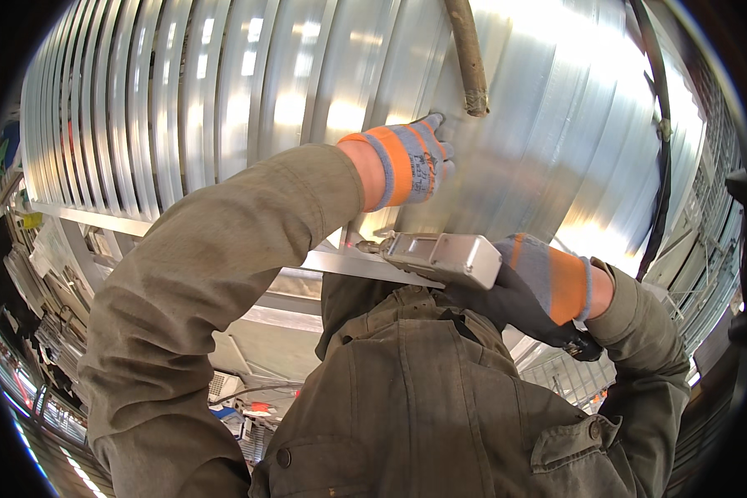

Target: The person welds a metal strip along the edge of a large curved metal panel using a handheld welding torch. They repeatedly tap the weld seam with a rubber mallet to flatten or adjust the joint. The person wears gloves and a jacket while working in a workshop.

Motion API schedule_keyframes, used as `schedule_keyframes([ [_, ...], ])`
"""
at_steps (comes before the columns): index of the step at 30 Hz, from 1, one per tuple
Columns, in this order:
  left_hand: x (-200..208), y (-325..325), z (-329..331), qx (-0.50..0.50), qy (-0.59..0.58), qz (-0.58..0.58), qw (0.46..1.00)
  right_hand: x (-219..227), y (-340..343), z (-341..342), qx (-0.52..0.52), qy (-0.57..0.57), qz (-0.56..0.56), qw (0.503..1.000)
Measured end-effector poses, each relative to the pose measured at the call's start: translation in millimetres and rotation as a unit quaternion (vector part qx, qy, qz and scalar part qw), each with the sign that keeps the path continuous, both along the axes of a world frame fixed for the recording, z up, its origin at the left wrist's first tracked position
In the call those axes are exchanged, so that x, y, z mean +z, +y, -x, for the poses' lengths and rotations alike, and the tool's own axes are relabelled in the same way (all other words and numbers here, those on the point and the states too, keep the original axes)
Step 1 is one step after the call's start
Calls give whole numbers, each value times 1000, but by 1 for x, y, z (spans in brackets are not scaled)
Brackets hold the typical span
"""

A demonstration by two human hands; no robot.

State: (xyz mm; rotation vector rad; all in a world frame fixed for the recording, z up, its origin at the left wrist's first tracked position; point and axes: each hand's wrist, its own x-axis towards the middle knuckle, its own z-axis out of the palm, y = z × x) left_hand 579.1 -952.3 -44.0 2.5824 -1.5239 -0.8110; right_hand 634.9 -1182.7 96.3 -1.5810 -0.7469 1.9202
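My left hand [415, 163], in a grey and orange work glove, rests on the shiny metal profiles [373, 75] in front of me. Its fingers are somewhat apart, touching the metal, and nothing shows in them. Closer to my body, my right hand [531, 278] in a matching glove is closed around a silver box-shaped tool [444, 257]. A narrow tip on the tool points left, beside the front rail [365, 266], with a small red glow near it. The tool's grip is mostly hidden by the glove.
A worn brown hose or tube [466, 58] hangs over the profiles beyond my left hand. Along the right side runs a black cable [662, 141]. Stacked metal pieces [58, 274] lie at the left, and wire mesh [705, 241] stands at the right.
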Motion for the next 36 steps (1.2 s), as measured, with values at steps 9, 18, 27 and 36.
schedule_keyframes([
  [9,-16,3,12,40,-50,56,996,-8,39,0,45,23,72,996],
  [18,-9,3,8,-2,-26,14,1000,-17,49,5,49,42,85,994],
  [27,-12,0,9,8,1,6,1000,-15,55,9,54,23,71,996],
  [36,-17,-2,8,16,7,-8,1000,-17,57,10,76,15,105,991],
])
